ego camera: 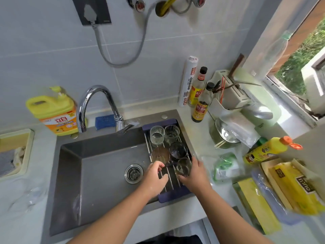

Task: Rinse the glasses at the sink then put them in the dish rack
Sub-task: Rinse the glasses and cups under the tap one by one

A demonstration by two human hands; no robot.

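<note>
A dish rack (175,193) with a dark blue frame and metal bars spans the right end of the grey sink (98,173). Several glasses stand in it: a ribbed clear glass (157,135), a plain clear glass (172,133), a dark glass (178,150) and an amber glass (160,154). My right hand (195,175) grips another clear glass (183,167), upright at the rack's near right. My left hand (154,176) hovers over the rack bars just below the amber glass, fingers loosely curled, with nothing visibly in them.
A chrome faucet (98,104) arches over the sink's back; the drain (133,173) sits mid-basin. A yellow detergent jug (54,111) and blue sponge (104,121) stand behind. Sauce bottles (199,110), a pot (223,132), a yellow bottle (269,149) and packages (295,184) crowd the right counter.
</note>
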